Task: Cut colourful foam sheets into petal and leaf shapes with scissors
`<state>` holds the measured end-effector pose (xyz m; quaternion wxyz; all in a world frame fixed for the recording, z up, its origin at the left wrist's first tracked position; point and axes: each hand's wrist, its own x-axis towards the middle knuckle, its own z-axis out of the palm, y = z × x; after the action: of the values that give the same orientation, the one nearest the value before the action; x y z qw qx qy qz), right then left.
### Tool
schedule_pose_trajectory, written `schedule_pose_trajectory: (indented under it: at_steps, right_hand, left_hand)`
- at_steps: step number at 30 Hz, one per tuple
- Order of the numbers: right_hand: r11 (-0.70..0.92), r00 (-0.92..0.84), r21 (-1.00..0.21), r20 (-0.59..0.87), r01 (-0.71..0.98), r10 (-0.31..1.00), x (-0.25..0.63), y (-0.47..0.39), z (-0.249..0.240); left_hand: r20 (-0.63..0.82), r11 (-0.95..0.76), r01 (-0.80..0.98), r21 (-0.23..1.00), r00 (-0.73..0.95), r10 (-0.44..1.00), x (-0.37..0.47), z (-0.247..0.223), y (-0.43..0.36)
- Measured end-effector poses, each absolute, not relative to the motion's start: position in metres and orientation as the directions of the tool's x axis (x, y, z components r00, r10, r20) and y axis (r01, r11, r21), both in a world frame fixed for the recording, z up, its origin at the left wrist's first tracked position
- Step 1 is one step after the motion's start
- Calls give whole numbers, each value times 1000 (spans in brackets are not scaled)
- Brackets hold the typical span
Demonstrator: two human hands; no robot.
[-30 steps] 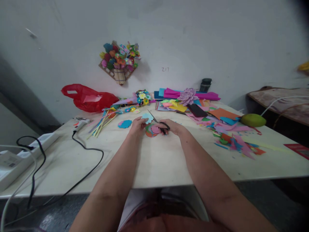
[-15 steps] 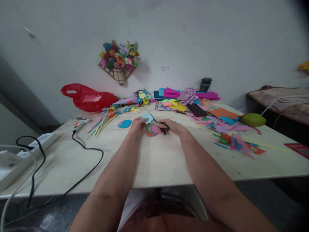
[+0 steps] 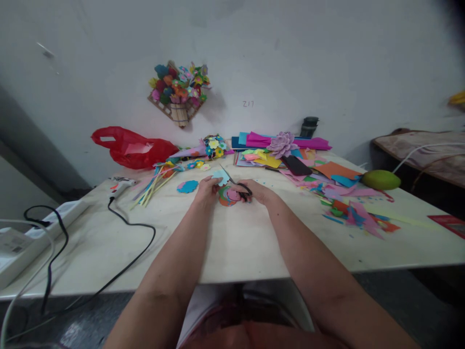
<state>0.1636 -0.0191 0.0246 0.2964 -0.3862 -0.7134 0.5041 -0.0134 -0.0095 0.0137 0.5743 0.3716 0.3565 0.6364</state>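
Between the fingers of my left hand [image 3: 208,187] is a pale blue paper piece with a scalloped edge [image 3: 221,177]. My right hand [image 3: 257,191] grips black-handled scissors [image 3: 246,190], whose blades point up and left along the right side of the pale piece. Whether the blades are touching the paper I cannot tell. Under both hands, on the table, lie round paper pieces [image 3: 227,200] in orange, green and pink. To the left, a brighter blue scalloped paper piece [image 3: 188,186] lies flat with some pink at its edge.
A glue gun [image 3: 122,185] with a black cord and a white power strip [image 3: 43,237] are at left. Behind are a red plastic bag [image 3: 141,152], paper strips [image 3: 154,186] and a paper stack [image 3: 259,157]. Right lie a phone [image 3: 297,165], paper scraps [image 3: 352,213] and a green fruit-like object [image 3: 381,180].
My right hand and the scissors have shifted slightly left, toward the pale blue paper. The paper has moved a little left and down in my left hand.
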Motion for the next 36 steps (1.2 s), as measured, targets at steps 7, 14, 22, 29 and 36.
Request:
schedule_pose_trajectory:
  at_steps: [7, 14, 22, 29, 36]
  right_hand:
    - [179, -522, -949, 19, 258, 853, 163, -20, 25]
    - [174, -512, -959, 37, 223, 858, 159, -21, 24]
    - [162, -504, -965, 37, 206, 863, 158, -20, 22]
    - [156, -501, -968, 38, 196, 865, 156, -20, 22]
    - [187, -512, -960, 56, 209, 857, 157, -16, 19]
  left_hand:
    - [47, -77, -497, 864, -73, 996, -11, 15, -11]
    - [42, -91, -524, 847, -105, 994, -10, 15, -11]
    - [37, -101, -543, 834, -126, 991, -9, 15, -11]
    - [9, -85, -542, 836, -141, 990, -7, 18, -12]
    - [47, -101, -519, 849, -117, 992, -10, 15, -9]
